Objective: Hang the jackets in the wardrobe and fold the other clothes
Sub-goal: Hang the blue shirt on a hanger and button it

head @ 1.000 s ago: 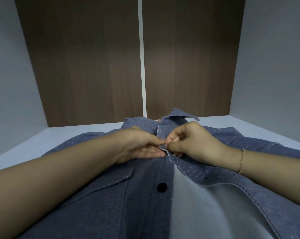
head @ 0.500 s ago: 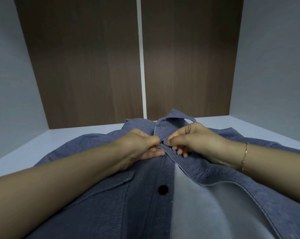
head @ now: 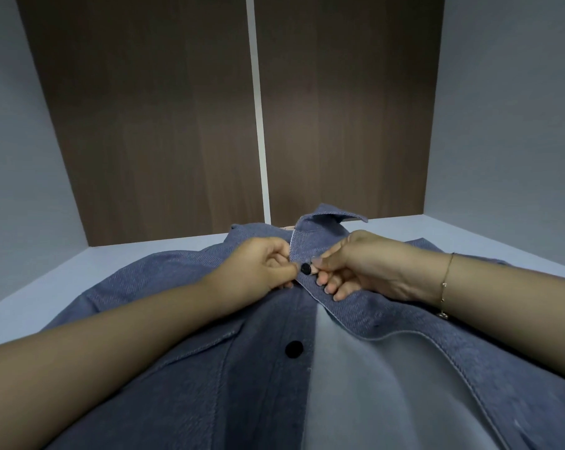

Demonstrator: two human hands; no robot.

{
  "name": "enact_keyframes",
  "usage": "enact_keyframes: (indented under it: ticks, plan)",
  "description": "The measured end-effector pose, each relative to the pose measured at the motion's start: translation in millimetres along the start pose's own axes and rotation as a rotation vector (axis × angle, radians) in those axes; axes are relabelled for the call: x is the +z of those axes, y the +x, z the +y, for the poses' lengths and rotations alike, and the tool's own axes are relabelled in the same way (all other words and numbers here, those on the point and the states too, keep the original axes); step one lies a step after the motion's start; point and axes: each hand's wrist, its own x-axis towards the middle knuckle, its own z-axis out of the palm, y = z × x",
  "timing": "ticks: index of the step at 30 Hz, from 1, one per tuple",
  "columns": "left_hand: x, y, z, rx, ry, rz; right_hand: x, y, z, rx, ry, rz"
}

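A blue denim jacket (head: 183, 368) lies flat, front up, on a pale grey surface (head: 24, 306), its collar (head: 326, 219) pointing away from me. My left hand (head: 258, 267) pinches the left placket just below the collar. My right hand (head: 362, 264) pinches the right placket opposite it. A black top button (head: 306, 269) shows between the two sets of fingertips. A second black button (head: 294, 349) sits lower on the left placket. Below the hands the right front panel is folded back, showing the pale lining (head: 372, 384).
Dark brown wooden panels (head: 164, 125) with a white strip (head: 258, 108) between them stand behind the surface. Grey walls close in at left (head: 11, 157) and right (head: 508, 125). A thin bracelet (head: 445, 284) circles my right wrist.
The two plackets have come together at the top, and the black top button now shows between my fingertips. Both hands have stayed just below the collar.
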Motion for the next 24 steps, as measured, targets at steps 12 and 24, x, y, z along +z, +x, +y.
enact_keyframes:
  ticks: [12,24]
  plan:
    - [-47,-61,67,-0.052,0.423,-0.580,-9,-108,-42,-0.151,-1.344,0.008]
    - [-21,-82,45,0.031,0.365,-0.423,4,-138,-16,-0.248,-1.681,0.101]
